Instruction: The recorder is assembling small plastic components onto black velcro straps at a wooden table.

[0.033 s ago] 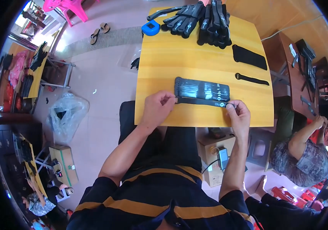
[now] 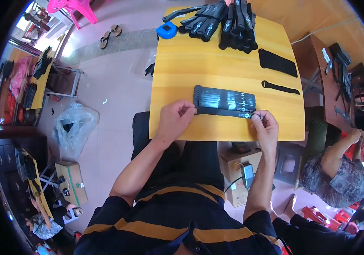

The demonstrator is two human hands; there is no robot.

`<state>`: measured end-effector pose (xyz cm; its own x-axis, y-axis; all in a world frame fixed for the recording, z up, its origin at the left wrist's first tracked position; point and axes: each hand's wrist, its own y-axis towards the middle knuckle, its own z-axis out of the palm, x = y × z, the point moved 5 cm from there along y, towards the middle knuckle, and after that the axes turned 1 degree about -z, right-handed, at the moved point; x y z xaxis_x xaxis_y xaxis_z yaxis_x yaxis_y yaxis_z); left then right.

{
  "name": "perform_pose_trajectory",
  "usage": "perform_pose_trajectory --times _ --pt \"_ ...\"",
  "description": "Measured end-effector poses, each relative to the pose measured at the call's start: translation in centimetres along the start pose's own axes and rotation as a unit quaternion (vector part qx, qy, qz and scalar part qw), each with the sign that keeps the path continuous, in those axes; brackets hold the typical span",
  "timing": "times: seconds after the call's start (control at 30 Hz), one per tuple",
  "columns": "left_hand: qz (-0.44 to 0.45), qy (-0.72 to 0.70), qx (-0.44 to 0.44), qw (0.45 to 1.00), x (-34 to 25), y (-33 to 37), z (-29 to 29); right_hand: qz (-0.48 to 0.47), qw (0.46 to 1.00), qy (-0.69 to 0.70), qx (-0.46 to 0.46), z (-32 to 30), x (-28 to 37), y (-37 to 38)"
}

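A black strap [image 2: 224, 112] with a small white mark near its right end is stretched level between my hands, just above the table's near edge. My left hand [image 2: 177, 121] pinches its left end between thumb and fingers. At the other end, my right hand [image 2: 266, 126] grips the strap's tip the same way. Right behind it lies a flat row of similar black straps [image 2: 222, 98], side by side, glossy in the light. To the right, a single black strap [image 2: 279, 87] rests alone, and beyond it a wider stack of black straps [image 2: 277, 63].
Bundled black straps [image 2: 238, 29] crowd the far edge of the yellow table [image 2: 182, 63], beside a blue device [image 2: 166, 30]. Below the table stands a cardboard box [image 2: 237, 191]. A person [image 2: 339, 170] sits at the right. A plastic bag [image 2: 75, 129] lies on the floor.
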<state>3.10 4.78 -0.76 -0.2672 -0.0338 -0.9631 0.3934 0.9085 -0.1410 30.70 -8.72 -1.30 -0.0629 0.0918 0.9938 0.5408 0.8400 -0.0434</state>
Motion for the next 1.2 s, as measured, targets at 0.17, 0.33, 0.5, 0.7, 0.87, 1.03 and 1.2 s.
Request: perform_pose_trajectory --times 0.17,0.33,0.5,0.7,0.87,1.03,1.2 --pt "0.04 0.065 -0.033 0.997 -0.8 1.0 0.0 0.005 1.0 -0.005 -0.013 0.3 0.0 0.6" --pt "0.035 0.104 -0.031 0.994 -1.4 1.1 0.3 -0.014 0.996 -0.076 -0.036 0.1 -0.3 0.8" --pt "0.019 0.081 -0.053 0.995 -1.0 1.3 0.5 -0.012 0.997 -0.067 -0.042 0.3 -0.7 0.9" --pt "0.012 0.098 -0.043 0.994 -0.9 1.7 0.4 0.014 0.997 -0.036 -0.062 0.3 -0.8 0.9" --pt "0.009 0.109 -0.043 0.993 -1.3 1.7 0.6 0.016 0.997 -0.037 -0.068 0.3 -0.9 0.9" --pt "0.016 0.121 -0.037 0.992 -1.1 1.9 0.6 0.017 0.996 -0.051 -0.065 0.3 -1.0 1.0" --pt "0.018 0.111 -0.045 0.993 -1.3 1.9 0.7 0.01 0.997 -0.047 -0.068 0.3 -1.0 1.0"
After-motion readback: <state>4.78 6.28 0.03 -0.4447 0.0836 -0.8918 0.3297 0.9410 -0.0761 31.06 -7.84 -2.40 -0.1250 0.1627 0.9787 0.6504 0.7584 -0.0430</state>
